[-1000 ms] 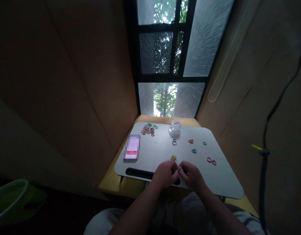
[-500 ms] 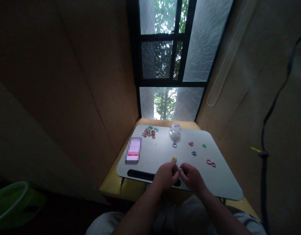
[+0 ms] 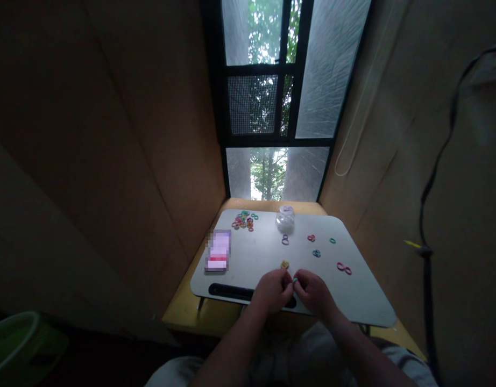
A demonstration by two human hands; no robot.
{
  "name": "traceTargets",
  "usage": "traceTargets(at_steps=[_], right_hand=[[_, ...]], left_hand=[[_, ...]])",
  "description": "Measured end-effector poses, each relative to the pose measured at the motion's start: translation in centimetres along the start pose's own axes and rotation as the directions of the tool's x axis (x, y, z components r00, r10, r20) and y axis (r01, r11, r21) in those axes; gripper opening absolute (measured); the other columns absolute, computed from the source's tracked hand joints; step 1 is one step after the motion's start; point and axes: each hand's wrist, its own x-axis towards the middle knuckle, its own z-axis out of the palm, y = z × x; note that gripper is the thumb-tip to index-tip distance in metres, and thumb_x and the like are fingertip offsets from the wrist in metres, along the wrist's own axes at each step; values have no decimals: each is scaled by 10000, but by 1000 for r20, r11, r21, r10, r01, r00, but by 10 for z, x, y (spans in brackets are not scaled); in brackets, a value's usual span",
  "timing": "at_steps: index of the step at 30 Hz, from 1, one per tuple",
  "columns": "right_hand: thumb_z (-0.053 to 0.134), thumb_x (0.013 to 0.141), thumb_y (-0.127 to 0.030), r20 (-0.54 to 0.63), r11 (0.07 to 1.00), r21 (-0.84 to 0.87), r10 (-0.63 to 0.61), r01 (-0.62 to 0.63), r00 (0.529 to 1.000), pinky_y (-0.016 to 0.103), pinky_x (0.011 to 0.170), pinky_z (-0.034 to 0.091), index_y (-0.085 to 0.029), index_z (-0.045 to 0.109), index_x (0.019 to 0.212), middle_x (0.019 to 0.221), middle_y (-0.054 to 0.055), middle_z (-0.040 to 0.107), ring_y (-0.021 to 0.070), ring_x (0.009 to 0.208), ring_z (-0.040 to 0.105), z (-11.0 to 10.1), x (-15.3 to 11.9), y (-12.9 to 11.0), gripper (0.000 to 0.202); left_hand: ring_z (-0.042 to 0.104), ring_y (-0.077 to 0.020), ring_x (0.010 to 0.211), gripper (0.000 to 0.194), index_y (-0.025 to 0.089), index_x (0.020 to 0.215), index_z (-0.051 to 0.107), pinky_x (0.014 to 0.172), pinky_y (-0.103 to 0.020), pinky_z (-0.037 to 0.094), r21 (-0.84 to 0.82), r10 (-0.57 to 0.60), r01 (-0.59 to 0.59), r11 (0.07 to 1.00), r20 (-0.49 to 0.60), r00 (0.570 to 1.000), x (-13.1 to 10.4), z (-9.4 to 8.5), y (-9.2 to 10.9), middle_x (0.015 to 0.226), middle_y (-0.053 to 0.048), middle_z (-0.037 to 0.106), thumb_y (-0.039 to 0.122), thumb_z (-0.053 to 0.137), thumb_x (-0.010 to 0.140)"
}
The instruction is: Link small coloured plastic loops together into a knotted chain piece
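My left hand (image 3: 274, 291) and my right hand (image 3: 311, 288) meet at the front of the white lap table (image 3: 256, 252), fingers curled and pinched. Between their fingertips is a small green hair tie (image 3: 295, 280), mostly covered by the fingers. Just beyond the fingertips lies a yellow hair tie bunch (image 3: 285, 264). Farther back are a purple pair of rings (image 3: 285, 240), a red bunch (image 3: 311, 238) and a blue bunch (image 3: 316, 253). On the right sit a green ring (image 3: 332, 241) and a pink figure-eight pair (image 3: 344, 268).
A pile of mixed-colour hair ties (image 3: 243, 220) lies at the back left, above a phone (image 3: 218, 251) with a lit screen. A clear jar (image 3: 285, 219) stands at the back. A dark slot (image 3: 231, 291) runs along the front edge. A black cable (image 3: 426, 285) hangs at right.
The view has shifted slightly, so the table sits a little lower and farther left. My hands stay together, with the green hair tie turned slightly at the fingertips.
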Motion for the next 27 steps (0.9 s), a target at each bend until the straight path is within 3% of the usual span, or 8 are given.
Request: traceTargets(at_steps=[27], right_hand=[[477,786,-223,-9,1000,14,-13,13,1000,230,580,358,-204,523,669,631,-17,538,135,607,498,-1,-2,-1,127]], left_hand=[[567,-150,710,84,188,842,625,637,-247,374,32,2,-2,999,14,1000,-5,-1,2,788,-17,646,233,558,819]])
